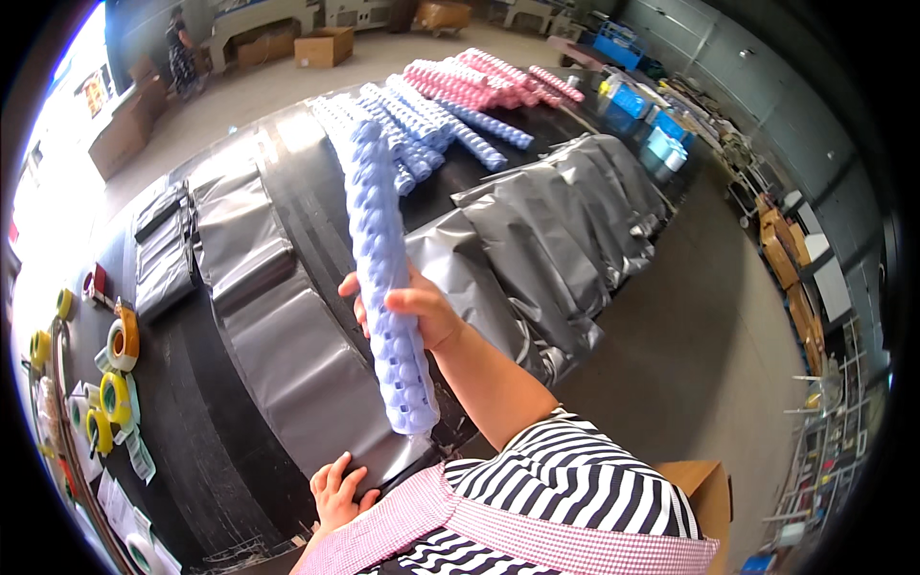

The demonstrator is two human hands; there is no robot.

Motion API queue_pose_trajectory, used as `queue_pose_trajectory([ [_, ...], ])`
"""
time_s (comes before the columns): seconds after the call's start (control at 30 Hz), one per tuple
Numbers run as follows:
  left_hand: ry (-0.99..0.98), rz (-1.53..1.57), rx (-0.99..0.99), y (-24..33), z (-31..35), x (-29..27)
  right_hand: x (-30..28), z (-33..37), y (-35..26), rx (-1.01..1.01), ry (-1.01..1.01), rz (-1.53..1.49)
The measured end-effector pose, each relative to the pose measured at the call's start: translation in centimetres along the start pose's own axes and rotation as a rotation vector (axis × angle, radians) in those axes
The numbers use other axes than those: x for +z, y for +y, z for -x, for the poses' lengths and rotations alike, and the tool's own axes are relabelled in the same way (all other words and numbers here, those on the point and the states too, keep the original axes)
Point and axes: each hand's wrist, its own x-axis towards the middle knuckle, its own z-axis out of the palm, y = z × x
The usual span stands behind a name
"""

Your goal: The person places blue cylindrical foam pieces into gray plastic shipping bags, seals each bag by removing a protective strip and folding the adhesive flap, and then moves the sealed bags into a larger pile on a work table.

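My right hand [426, 309] is wrapped round the middle of a rolled-up light blue bumpy plastic mat [377, 225]. The roll stands lengthwise in front of me, its near end over the front part of a flat grey plastic bag [302, 393]. At the near edge of that bag rests my left hand [337, 491], fingers spread and holding nothing. Right of the held roll lies a row of overlapping grey plastic bags [551, 230]. Further back is a pile of similar blue rolls [431, 125].
Pink rolls [479, 79] lie behind the blue ones. Tape rolls [115, 398] and a tape dispenser [125, 335] sit along the left edge, near folded dark bags [165, 254]. Cardboard boxes [324, 46] stand on the floor beyond; a person [180, 53] is at far left.
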Motion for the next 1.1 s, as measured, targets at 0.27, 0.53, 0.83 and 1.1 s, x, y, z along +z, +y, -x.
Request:
queue_pose_trajectory([
  [0.27, -0.039, -0.110, 0.103, 1.6, 0.1, -1.6, 1.7, 14.0, 4.6, 0.135, 0.358, 1.210],
  [0.53, -0.150, -0.098, 0.095, 0.0, -0.8, -1.9, -2.2, 22.1, 9.6, 0.195, 0.472, 1.655],
  [0.83, -0.410, -0.146, 0.062, 1.5, -2.1, -3.8, -3.0, 21.7, 9.0, 0.330, 0.537, 1.327],
  [1.1, -0.418, -0.287, 0.174, 1.6, -0.7, -2.4, -0.6, 21.3, 10.2, 0.248, 0.545, 1.576],
])
